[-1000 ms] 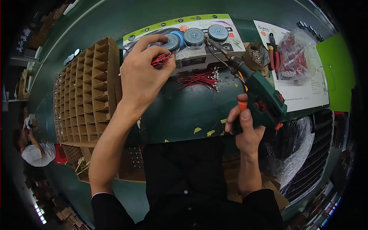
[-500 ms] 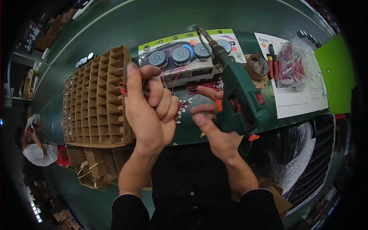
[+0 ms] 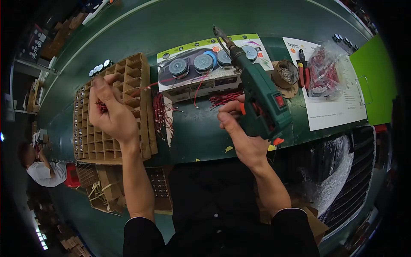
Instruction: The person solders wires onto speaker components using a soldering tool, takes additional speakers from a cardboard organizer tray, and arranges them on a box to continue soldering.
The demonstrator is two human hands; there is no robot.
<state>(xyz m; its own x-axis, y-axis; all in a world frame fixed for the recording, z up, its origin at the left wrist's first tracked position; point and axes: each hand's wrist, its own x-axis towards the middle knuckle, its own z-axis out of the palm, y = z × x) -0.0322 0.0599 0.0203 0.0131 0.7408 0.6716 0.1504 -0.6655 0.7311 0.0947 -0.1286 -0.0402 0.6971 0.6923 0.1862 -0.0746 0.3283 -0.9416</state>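
My left hand point(image 3: 113, 113) is closed over the cardboard divider tray point(image 3: 143, 103), with a bunch of thin red-and-black wires point(image 3: 101, 106) showing between its curled fingers. My right hand point(image 3: 244, 139) grips a green soldering gun point(image 3: 265, 96) whose metal tip points up and away. Beyond the gun, several round grey-topped parts point(image 3: 178, 67) sit in a row on a printed box point(image 3: 203, 88). A red wire hangs from one of them over the box's front. One bundle of wires with white connectors point(image 3: 162, 115) lies beside the tray; another wire bundle point(image 3: 224, 99) lies before the box.
Right of the box stand a cardboard roll point(image 3: 284, 73), red-handled pliers point(image 3: 304, 75) and a plastic bag of wires point(image 3: 326, 73) on a paper sheet point(image 3: 329, 113). A green panel point(image 3: 374, 81) is at the far right. Another person point(image 3: 45, 169) sits at far left.
My left hand has moved left from before the box to over the tray, with wires in it. A wire bundle now shows beside the tray. The soldering gun has shifted slightly left.
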